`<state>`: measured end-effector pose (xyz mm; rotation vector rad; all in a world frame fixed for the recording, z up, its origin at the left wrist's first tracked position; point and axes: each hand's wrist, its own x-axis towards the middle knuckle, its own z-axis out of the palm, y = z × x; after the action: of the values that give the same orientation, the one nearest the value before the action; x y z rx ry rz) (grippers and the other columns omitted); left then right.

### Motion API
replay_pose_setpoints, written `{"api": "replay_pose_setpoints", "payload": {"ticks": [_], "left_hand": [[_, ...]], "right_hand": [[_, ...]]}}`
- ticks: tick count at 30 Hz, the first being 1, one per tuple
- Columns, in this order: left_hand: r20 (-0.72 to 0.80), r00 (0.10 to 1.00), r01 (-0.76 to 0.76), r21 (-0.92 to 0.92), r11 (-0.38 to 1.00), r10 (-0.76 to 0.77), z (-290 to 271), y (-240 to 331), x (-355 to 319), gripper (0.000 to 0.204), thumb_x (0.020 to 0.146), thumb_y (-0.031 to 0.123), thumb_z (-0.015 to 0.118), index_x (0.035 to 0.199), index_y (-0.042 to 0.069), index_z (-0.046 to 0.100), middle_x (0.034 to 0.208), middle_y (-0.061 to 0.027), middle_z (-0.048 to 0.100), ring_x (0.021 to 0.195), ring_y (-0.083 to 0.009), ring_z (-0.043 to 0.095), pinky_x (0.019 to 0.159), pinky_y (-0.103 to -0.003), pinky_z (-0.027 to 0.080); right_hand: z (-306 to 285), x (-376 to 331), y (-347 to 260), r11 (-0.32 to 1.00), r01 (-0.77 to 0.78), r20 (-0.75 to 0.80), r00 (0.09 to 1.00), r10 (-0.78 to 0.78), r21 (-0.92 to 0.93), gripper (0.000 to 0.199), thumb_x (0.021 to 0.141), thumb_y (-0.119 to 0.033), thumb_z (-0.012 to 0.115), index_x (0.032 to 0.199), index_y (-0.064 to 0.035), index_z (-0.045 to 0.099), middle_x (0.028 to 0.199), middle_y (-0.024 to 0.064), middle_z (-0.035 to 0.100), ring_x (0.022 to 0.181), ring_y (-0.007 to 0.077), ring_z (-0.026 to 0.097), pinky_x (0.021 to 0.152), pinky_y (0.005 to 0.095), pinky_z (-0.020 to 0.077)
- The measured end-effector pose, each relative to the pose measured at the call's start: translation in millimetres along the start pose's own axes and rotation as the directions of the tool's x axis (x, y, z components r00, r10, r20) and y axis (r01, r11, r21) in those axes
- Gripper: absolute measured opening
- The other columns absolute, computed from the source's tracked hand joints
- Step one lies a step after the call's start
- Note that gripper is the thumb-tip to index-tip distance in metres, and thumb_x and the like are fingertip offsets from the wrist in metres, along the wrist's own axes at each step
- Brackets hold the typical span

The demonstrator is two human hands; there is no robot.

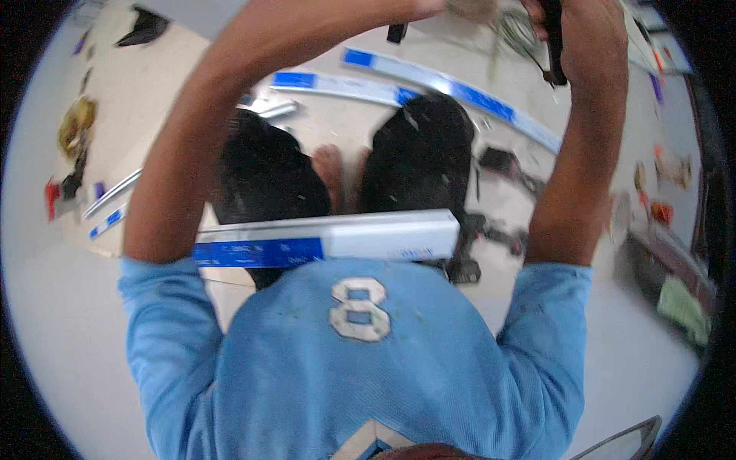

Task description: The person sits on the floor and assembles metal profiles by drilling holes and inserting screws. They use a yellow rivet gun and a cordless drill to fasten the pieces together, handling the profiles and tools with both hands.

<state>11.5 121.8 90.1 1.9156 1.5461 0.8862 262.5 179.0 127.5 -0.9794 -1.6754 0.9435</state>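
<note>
My left arm reaches up across the view, and only the edge of my left hand (426, 6) shows at the upper rim. Its fingers are out of sight. At the upper right, my right hand (594, 38) is closed round a long black tool (555, 46), whose kind I cannot make out. A white box-shaped profile (391, 236) with blue film on part of it lies across my lap, against my shirt; neither hand touches it. Past my knees, two more white-and-blue profiles (491, 106) (337, 86) lie on the floor.
Dark power tools (502, 162) (479, 234) lie blurred on the floor right of my knees. A pale wire coil (520, 34) is beyond. Far left are a yellow coil (77, 126) and a red object (52, 199). At right, a green cloth (684, 310) hangs over a dark bag-like object (663, 257).
</note>
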Motion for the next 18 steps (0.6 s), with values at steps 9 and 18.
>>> {"api": "replay_pose_setpoints", "payload": {"ticks": [9,18], "left_hand": [[0.573,0.812,-0.197,0.085,0.977,0.114,100,37,-146,0.074,0.088,0.03,0.092,0.142,-0.006,0.056,0.112,-0.0232,0.069,0.107,-0.0386,0.071,0.095,-0.05,0.057],[0.605,0.787,0.056,0.117,0.992,-0.116,85,53,-131,0.086,0.081,0.02,0.095,0.158,0.017,0.056,0.128,-0.0206,0.071,0.121,-0.0427,0.071,0.108,-0.049,0.056]], "right_hand": [[-140,-132,181,0.66,-0.202,-0.083,0.975,0.207,-0.723,0.037,0.094,-0.027,0.071,0.12,-0.0005,0.074,0.098,0.0215,0.074,0.091,0.0355,0.071,0.087,0.0476,0.0576],[-84,-337,332,0.591,-0.489,0.199,0.638,0.744,-0.642,0.042,0.082,-0.032,0.081,0.111,-0.0011,0.08,0.107,0.0277,0.079,0.102,0.0464,0.076,0.093,0.0534,0.0589]]}}
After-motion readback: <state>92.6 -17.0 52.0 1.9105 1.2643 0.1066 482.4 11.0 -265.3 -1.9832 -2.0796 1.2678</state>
